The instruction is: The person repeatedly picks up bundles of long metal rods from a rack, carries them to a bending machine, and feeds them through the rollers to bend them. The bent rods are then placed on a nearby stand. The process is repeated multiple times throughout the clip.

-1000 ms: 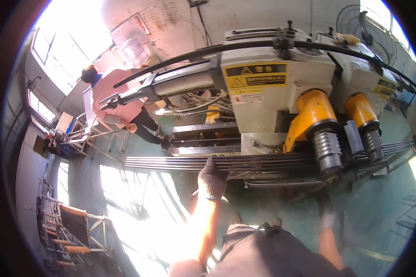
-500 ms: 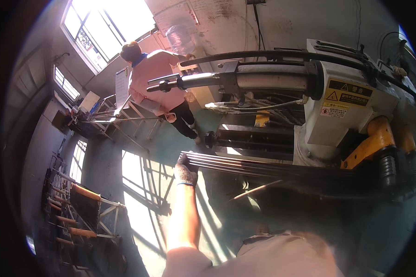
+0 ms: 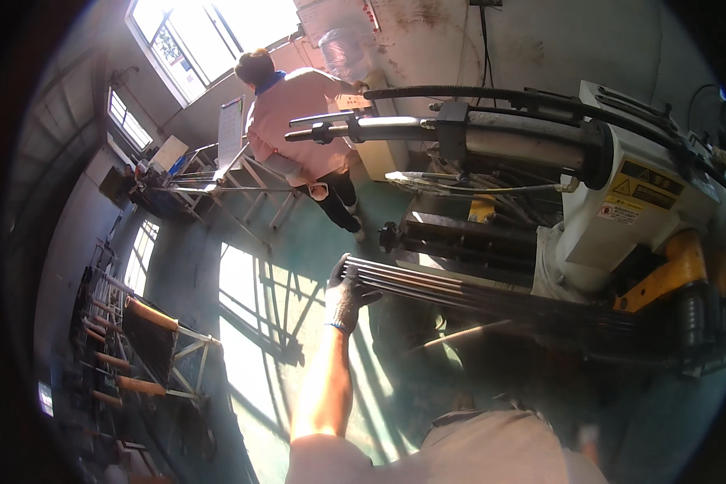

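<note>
L arm bare, stretched fwd & up from lower edge, elbow nearly straight. L hand (image 3: 344,297) in a grey work glove, fingers curled closed. R hand not in view.

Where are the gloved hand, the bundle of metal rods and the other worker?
left hand (image 3: 344,298), head view, on the back of the glove.
bundle of rods (image 3: 427,282), head view, mid-length near the held end.
co-worker (image 3: 294,121), head view, on the pink-shirted back.

Sun comes in through big windows (image 3: 210,32). It makes bright spots on the green floor (image 3: 298,242). The wall (image 3: 532,40) is grey.
</note>
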Demonstrator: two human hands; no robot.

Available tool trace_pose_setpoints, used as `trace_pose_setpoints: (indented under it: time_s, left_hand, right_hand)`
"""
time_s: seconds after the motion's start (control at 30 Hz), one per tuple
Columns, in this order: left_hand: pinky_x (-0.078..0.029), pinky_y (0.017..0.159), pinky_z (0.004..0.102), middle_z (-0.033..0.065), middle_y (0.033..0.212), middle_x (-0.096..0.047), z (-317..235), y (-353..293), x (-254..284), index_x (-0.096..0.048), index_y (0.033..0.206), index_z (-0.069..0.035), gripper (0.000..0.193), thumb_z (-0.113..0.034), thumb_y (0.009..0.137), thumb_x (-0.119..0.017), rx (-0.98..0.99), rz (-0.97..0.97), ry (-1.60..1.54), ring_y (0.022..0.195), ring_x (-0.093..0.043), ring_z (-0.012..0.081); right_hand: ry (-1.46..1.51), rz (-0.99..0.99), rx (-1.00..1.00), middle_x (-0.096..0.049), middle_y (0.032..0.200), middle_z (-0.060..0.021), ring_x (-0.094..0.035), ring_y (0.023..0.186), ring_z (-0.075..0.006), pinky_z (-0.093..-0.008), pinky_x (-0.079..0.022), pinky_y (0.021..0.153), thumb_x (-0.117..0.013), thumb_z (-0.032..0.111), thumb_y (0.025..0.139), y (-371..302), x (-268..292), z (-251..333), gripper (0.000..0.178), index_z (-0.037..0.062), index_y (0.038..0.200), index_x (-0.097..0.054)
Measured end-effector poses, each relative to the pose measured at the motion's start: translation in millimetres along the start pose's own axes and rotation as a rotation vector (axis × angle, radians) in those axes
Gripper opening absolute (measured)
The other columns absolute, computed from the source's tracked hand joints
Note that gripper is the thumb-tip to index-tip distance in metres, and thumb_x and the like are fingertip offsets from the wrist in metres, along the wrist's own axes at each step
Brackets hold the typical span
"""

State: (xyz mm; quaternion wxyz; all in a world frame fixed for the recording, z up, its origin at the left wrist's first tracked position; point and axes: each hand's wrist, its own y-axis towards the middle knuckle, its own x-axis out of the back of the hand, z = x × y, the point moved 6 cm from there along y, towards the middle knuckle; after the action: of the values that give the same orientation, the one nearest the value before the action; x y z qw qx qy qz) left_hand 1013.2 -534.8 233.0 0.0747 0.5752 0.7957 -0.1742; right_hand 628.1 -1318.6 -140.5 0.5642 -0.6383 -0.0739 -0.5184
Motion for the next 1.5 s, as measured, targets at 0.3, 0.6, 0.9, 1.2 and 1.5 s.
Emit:
trace_pose_setpoints:
  time_s: [0.3,0.6,0.9,1.2,1.5]
  left_hand:
    - [-0.066,0.094,0.0527,0.0152,0.145,-0.069,0.5,10.3,10.7,-0.05,0.166,-0.02,0.077,-0.074,0.111,-0.053,0.029,0.125,0.087,0.114,-0.078,0.0361]
    - [-0.032,0.136,0.0602,0.0228,0.182,-0.03,165.7,-49.2,29.4,-0.028,0.176,-0.002,0.084,-0.057,0.117,-0.052,0.362,-0.162,-0.299,0.169,-0.027,0.0442]
    - [-0.053,0.108,0.05,0.0051,0.132,-0.073,366.0,-157.5,-162.3,-0.075,0.123,-0.015,0.019,-0.019,0.111,-0.061,0.726,0.256,-0.008,0.132,-0.065,0.0242]
    - [-0.06,0.077,0.0327,0.0086,0.101,-0.079,321.6,-216.7,-319.2,-0.074,0.126,0.003,0.035,-0.027,0.109,-0.075,0.462,0.192,0.312,0.086,-0.075,0.0163]
    - [-0.055,0.065,0.032,0.0087,0.094,-0.072,373.0,-229.2,-229.4,-0.066,0.117,0.0,0.027,-0.027,0.113,-0.07,0.524,0.213,0.519,0.074,-0.069,0.0182]
  right_hand:
    - [-0.587,-0.132,0.452,-0.082,0.114,-0.0205,-0.081,0.099,-0.0352,-0.0477,-0.065,0.08,-0.06,0.014,0.105,21.5,4.9,64.8,0.028,0.005,0.122,-0.08]
    - [-0.008,0.077,0.045,-0.075,0.136,-0.0279,-0.07,0.127,-0.0473,-0.052,-0.056,0.109,-0.05,0.053,0.113,-30.7,34.0,64.6,0.058,0.0067,0.137,-0.076]
    - [0.088,0.276,-0.072,-0.075,0.136,-0.0226,-0.07,0.123,-0.0409,-0.0486,-0.055,0.104,-0.053,0.041,0.113,11.2,9.3,-142.4,0.046,0.0059,0.13,-0.077]
    - [0.275,0.162,-0.095,-0.066,0.092,-0.0051,-0.06,0.075,-0.0181,-0.0391,-0.055,0.07,-0.051,0.035,0.117,102.6,70.1,-202.6,0.036,0.0104,0.119,-0.076]
    - [0.058,0.011,0.056,-0.075,0.095,-0.0103,-0.071,0.084,-0.0245,-0.0439,-0.057,0.072,-0.066,0.029,0.107,48.2,3.0,-192.4,0.021,0.0107,0.1,-0.074]
